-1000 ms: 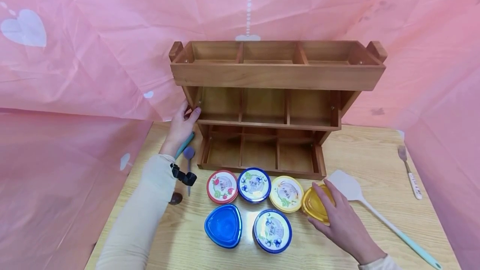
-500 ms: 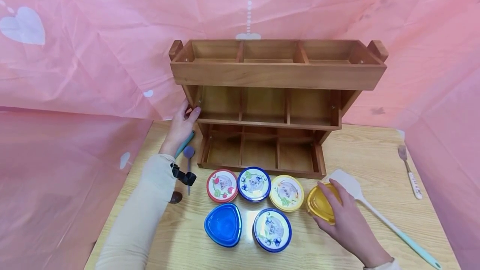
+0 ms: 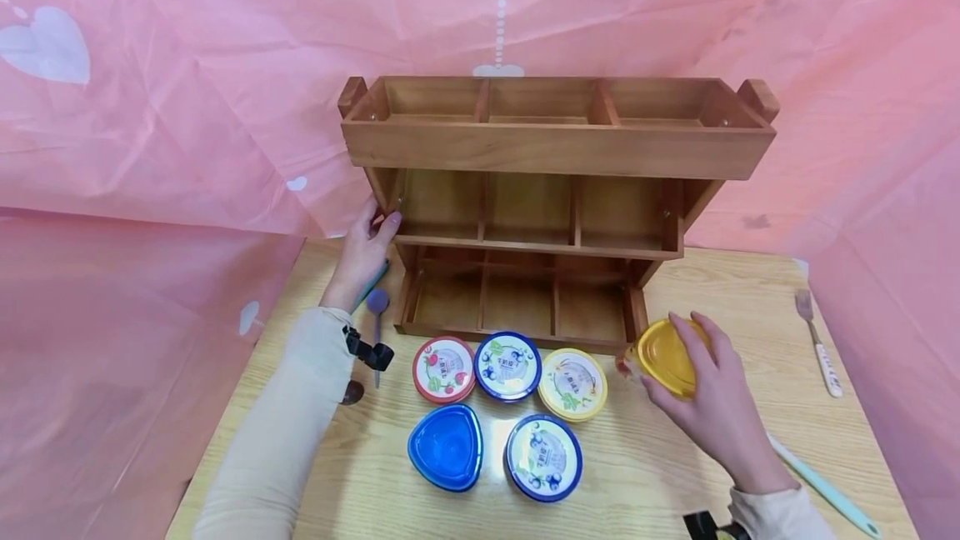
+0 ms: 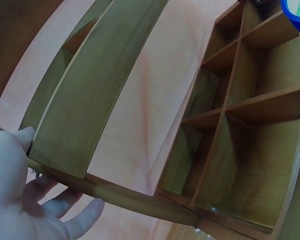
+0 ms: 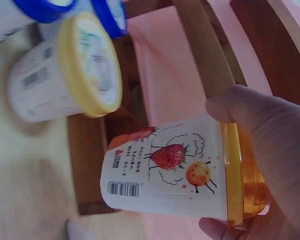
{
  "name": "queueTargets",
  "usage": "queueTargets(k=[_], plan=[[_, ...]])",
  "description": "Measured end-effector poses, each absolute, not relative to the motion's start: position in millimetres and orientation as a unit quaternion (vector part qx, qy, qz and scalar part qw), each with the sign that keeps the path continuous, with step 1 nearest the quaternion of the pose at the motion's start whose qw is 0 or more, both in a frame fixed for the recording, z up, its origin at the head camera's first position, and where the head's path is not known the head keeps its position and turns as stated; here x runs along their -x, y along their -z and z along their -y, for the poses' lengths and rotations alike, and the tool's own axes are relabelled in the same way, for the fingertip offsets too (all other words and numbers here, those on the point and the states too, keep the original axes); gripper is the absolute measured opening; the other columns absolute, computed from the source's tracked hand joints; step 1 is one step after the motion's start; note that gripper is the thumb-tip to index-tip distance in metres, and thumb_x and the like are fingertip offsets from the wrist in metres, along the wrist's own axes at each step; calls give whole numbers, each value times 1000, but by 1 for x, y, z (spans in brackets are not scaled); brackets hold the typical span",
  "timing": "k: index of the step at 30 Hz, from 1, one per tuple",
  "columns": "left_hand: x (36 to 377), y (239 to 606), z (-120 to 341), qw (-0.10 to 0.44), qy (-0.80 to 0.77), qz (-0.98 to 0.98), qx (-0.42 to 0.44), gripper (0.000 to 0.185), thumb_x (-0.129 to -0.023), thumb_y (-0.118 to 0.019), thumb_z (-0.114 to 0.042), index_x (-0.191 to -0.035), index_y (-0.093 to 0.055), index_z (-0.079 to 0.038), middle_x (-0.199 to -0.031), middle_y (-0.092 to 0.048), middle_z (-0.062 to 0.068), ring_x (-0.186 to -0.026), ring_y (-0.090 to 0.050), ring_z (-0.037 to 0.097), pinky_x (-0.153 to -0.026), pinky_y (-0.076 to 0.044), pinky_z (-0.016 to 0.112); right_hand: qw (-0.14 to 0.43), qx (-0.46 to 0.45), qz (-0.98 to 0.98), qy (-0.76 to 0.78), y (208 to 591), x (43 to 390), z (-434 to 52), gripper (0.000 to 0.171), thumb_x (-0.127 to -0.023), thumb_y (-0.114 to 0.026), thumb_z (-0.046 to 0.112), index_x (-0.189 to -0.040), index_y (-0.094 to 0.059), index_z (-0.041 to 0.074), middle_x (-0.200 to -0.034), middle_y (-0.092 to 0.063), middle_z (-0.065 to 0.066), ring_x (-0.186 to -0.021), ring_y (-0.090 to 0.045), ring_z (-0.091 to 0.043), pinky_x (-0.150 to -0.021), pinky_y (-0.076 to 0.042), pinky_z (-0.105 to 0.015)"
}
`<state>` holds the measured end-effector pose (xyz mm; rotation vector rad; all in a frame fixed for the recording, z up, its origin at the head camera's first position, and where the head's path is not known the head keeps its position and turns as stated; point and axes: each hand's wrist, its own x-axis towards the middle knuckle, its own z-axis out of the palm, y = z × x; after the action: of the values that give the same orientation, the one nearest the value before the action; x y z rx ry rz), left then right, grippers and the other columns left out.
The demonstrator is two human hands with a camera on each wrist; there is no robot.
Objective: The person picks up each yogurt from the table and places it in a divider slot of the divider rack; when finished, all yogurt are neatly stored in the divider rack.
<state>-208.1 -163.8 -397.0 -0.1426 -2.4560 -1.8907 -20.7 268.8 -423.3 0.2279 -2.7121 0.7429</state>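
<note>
Bright even pink-tinted light, soft shadows; glare spot low centre on surface (image 3: pixel 491 440); wrist views fisheye-warped, slightly blurred.

Right hand (image 3: pixel 712 402) covers most of the white spatula (image 3: pixel 821 486); only its handle shows. Orange-lidded cup (image 3: pixel 663 354) body hidden in head view. Cup label text unreadable.
</note>
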Motion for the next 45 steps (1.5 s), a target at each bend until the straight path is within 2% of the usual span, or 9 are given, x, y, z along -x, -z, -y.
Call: queueTargets(k=[3, 9, 19, 26, 33, 40, 45], plan=[[212, 404, 164, 26, 606, 794, 46, 53, -104, -49, -26, -154, -33, -23, -155, -40, 9, -139, -43, 28, -117, -34, 43, 151, -61, 949, -268, 421, 34, -265, 88, -68, -86, 18, -145, -45, 7, -144, -35, -32, -116, -43, -55, -80, -44, -71], [212, 407, 165, 32, 603, 795, 52, 54, -104, -49, -28, -155, -31, -23, -156, -38, 10, -141, -42, 29, -117, -35, 43, 110, -35, 953, -282, 422, 58, -254, 85, -77, -82, 23, -149, -39, 8, -149, -29, -28, -122, -37, -53, -87, -46, -71], [210, 404, 165, 28, 601, 798, 43, 53, -104, -49, -29, -154, -33, -23, -155, -40, 12, -139, -43, 30, -117, -34, 43, 60, -22, 956, -288, 433, 93, -242, 86, -82, -77, 33, -152, -33, 10, -151, -24, -29, -124, -36, -52, -90, -49, -67], [210, 402, 163, 39, 613, 787, 53, 52, -104, -50, -21, -153, -35, -17, -151, -43, 15, -137, -45, 31, -116, -35, 42, 50, -41, 956, -286, 448, 118, -237, 85, -81, -79, 34, -150, -35, 9, -144, -31, -28, -123, -37, -51, -93, -47, -66], [194, 375, 157, 18, 614, 788, 50, 54, -103, -47, -12, -154, -30, -7, -152, -39, 22, -139, -42, 37, -117, -33, 46, 23, -40, 961, -274, 462, 133, -232, 89, -81, -79, 36, -152, -32, 11, -151, -26, -26, -130, -31, -53, -100, -41, -68], [209, 405, 164, 30, 621, 782, 54, 53, -104, -49, -20, -154, -33, -16, -152, -41, 17, -137, -44, 33, -118, -33, 44, 19, -51, 965, -256, 472, 137, -230, 88, -80, -79, 37, -150, -34, 11, -148, -28, -27, -130, -32, -54, -101, -41, -68], [209, 410, 166, 42, 612, 788, 57, 51, -104, -50, -22, -152, -36, -15, -150, -44, 16, -135, -47, 32, -116, -35, 43, 22, -56, 965, -255, 476, 138, -229, 86, -81, -79, 37, -150, -34, 12, -148, -28, -26, -131, -32, -52, -101, -41, -67]])
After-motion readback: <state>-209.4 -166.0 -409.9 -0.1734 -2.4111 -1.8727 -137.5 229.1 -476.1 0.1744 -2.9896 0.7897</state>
